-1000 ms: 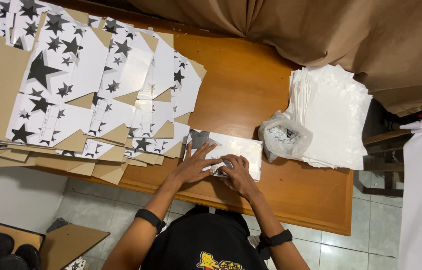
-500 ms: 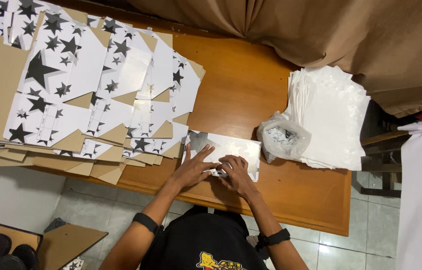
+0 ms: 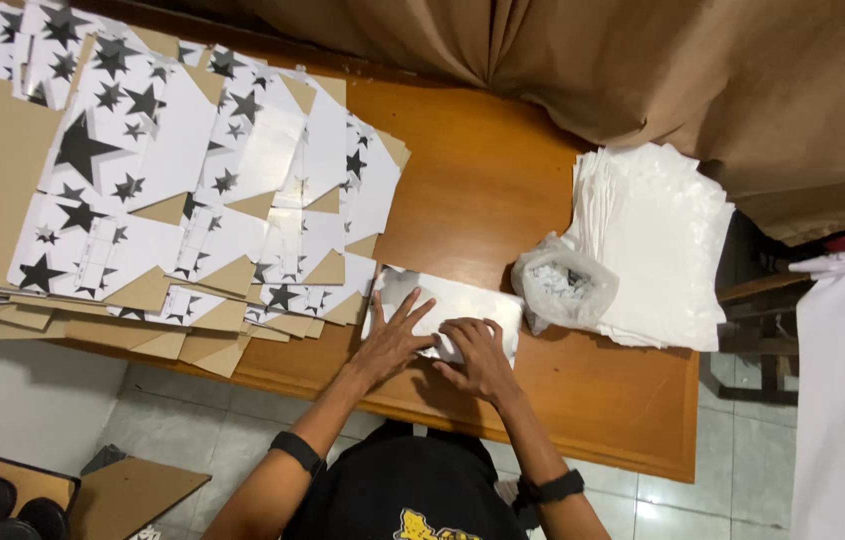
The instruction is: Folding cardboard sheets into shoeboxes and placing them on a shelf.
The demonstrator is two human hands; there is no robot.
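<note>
White paper sheet (image 3: pixel 448 300) lies flat at the near edge of the wooden worktop (image 3: pixel 483 180), where I press my left hand (image 3: pixel 390 340), fingers spread, and my right hand (image 3: pixel 478 355) side by side on it to prevent shifting, clear of the star-printed cardboard blanks (image 3: pixel 193 190).

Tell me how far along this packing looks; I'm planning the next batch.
Done: nothing finished is clearly visible. In hand: the left hand and right hand press one white packet flat on the wooden table. Left: a tall stack of white bags, a plastic bag of small pieces and many star-printed flat cartons.
</note>
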